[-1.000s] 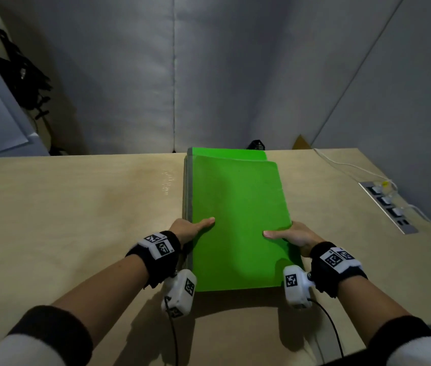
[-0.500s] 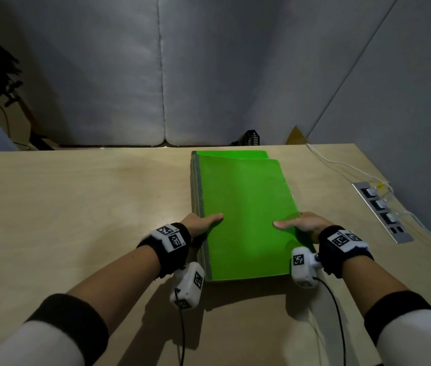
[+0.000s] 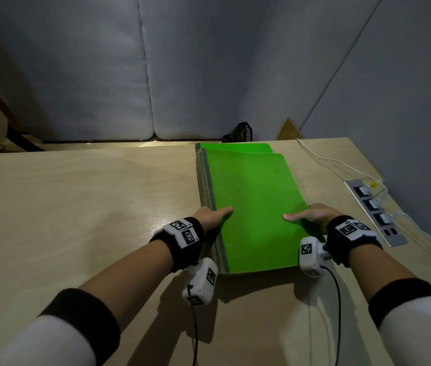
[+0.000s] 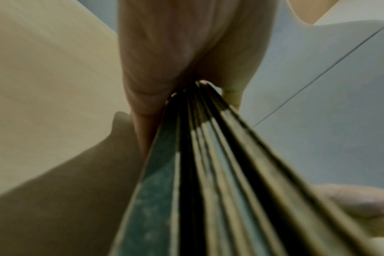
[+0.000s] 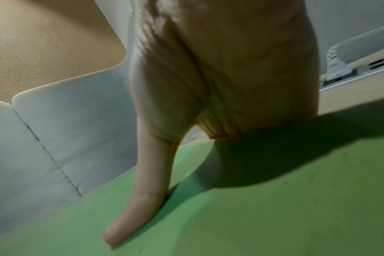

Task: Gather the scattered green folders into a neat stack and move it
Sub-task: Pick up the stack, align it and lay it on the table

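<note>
I see both forearms reaching forward over the wooden table (image 3: 82, 207). My left hand (image 3: 210, 217) grips the spine side of the stack of green folders (image 3: 254, 207), thumb flat on the top cover and fingers under the bottom one. My right hand (image 3: 313, 216) clasps the opposite edge, thumb (image 5: 140, 199) pressed flat on the cover. The stack sits right of centre on the table, covers mostly squared, one folder jutting out at the far end.

Dim room, soft light from above.
My arms throw shadows on the tabletop (image 3: 77, 207); both wrist views blur, edges bend.
</note>
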`<control>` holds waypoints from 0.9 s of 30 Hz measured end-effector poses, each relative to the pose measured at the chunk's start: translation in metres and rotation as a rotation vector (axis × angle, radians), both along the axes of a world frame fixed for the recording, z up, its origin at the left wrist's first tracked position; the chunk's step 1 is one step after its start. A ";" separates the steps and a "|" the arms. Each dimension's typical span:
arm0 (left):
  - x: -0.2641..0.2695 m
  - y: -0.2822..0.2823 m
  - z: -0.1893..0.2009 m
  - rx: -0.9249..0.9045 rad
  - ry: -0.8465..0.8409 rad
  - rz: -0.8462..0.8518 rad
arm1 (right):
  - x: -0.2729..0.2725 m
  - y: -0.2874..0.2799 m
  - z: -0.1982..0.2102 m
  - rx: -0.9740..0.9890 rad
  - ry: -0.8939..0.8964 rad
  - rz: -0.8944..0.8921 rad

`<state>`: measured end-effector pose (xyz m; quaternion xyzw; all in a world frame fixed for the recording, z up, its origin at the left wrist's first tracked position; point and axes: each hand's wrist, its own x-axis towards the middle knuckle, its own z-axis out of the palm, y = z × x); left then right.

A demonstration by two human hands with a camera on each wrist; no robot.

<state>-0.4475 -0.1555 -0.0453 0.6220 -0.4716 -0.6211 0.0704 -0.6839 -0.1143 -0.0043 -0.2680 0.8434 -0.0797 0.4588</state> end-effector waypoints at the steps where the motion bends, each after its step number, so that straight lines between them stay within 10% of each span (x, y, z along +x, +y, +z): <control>1: -0.002 -0.001 -0.001 0.005 0.002 0.002 | -0.001 -0.001 0.000 0.002 0.007 -0.004; 27: -0.015 -0.019 -0.025 -0.152 -0.374 -0.230 | -0.010 -0.020 -0.016 -0.085 0.086 0.031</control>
